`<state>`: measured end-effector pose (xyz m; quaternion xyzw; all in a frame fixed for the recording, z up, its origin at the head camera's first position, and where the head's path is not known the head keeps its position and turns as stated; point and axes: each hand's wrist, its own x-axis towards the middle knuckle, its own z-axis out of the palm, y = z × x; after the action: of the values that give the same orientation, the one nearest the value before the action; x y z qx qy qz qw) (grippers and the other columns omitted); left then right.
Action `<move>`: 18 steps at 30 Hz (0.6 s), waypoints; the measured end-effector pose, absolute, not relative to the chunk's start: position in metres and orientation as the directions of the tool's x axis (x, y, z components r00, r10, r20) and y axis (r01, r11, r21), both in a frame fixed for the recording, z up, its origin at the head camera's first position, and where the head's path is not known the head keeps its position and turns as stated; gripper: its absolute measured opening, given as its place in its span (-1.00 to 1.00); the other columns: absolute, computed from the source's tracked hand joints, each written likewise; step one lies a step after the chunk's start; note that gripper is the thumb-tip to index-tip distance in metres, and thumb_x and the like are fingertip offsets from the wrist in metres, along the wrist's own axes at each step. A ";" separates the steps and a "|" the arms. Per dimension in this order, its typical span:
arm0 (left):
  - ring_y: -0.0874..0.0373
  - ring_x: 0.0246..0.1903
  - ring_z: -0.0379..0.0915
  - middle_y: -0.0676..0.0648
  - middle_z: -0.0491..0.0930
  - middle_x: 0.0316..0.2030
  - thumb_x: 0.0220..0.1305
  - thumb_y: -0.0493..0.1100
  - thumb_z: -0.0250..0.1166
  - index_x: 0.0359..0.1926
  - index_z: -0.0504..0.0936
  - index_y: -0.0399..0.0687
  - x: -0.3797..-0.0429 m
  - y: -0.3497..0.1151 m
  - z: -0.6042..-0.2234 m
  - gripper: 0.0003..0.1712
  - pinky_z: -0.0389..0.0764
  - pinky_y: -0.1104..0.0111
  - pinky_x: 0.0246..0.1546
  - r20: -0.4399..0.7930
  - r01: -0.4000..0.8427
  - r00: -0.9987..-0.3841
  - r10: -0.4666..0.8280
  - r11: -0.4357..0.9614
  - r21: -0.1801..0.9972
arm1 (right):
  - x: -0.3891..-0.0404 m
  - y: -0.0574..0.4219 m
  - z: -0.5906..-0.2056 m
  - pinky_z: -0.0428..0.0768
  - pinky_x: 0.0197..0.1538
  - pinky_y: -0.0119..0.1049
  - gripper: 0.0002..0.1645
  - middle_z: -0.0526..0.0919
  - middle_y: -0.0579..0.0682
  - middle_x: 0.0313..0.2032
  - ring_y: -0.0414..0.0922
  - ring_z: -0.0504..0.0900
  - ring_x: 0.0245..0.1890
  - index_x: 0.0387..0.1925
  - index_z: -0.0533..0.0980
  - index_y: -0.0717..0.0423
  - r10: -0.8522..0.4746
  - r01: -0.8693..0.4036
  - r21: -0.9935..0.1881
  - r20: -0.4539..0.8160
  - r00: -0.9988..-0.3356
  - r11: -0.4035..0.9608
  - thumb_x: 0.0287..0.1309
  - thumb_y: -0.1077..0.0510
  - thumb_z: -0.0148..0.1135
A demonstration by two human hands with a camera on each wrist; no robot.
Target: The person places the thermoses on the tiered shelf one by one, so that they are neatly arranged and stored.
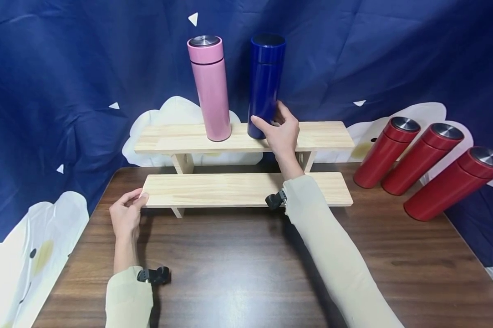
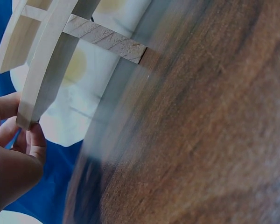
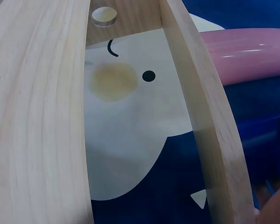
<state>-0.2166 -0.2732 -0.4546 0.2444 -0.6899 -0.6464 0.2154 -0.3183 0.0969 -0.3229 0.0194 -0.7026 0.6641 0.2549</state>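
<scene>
Okay, R hand [image 1: 284,133] is cut off at the edge in the R wrist view, some fingertips hidden behind the blue bottle [image 1: 266,77] it's gripping low down — contact under the base hard to make out. Glossy, tall, approx. upright, that btl's at the upper board [image 1: 326,134], R of the pink bottle [image 1: 211,95] w/ a gap between. L hand [image 1: 126,212] pinches the lower board [image 1: 213,189] by its L end — & upper board extends past the blue bottle to its R edge.
</scene>
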 end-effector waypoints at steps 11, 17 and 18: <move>0.25 -0.31 0.48 0.10 0.60 -0.39 0.15 -0.40 0.46 -0.03 0.74 -0.34 -0.217 -0.273 -0.453 -0.68 0.51 0.62 -0.34 -0.027 -0.050 -0.782 -0.623 0.018 0.999 | -0.321 0.099 -0.322 0.56 0.17 -0.26 -0.06 0.62 0.15 0.18 -0.06 0.62 0.12 0.37 0.45 0.14 0.283 -0.350 -0.928 0.372 -0.884 0.126 -0.09 0.10 0.65; 0.25 -0.31 0.50 0.11 0.61 -0.39 0.16 -0.38 0.46 0.01 0.72 -0.35 -0.216 -0.272 -0.453 -0.65 0.52 0.61 -0.33 -0.034 -0.061 -0.783 -0.621 0.023 0.998 | -0.321 0.100 -0.322 0.54 0.19 -0.26 -0.07 0.61 0.14 0.19 -0.06 0.60 0.15 0.36 0.47 0.12 0.279 -0.344 -0.928 0.370 -0.886 0.141 -0.09 0.08 0.65; 0.25 -0.31 0.51 0.11 0.62 -0.39 0.16 -0.38 0.46 0.01 0.72 -0.36 -0.216 -0.272 -0.453 -0.64 0.52 0.61 -0.33 -0.037 -0.059 -0.783 -0.622 0.015 0.998 | -0.321 0.100 -0.323 0.54 0.20 -0.27 -0.07 0.61 0.13 0.20 -0.06 0.60 0.16 0.36 0.47 0.12 0.279 -0.343 -0.928 0.370 -0.886 0.143 -0.09 0.08 0.65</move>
<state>-0.2158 -0.2717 -0.4534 0.2504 -0.6793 -0.6556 0.2146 -0.3207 0.0998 -0.3226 0.0220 -0.7178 0.6541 0.2377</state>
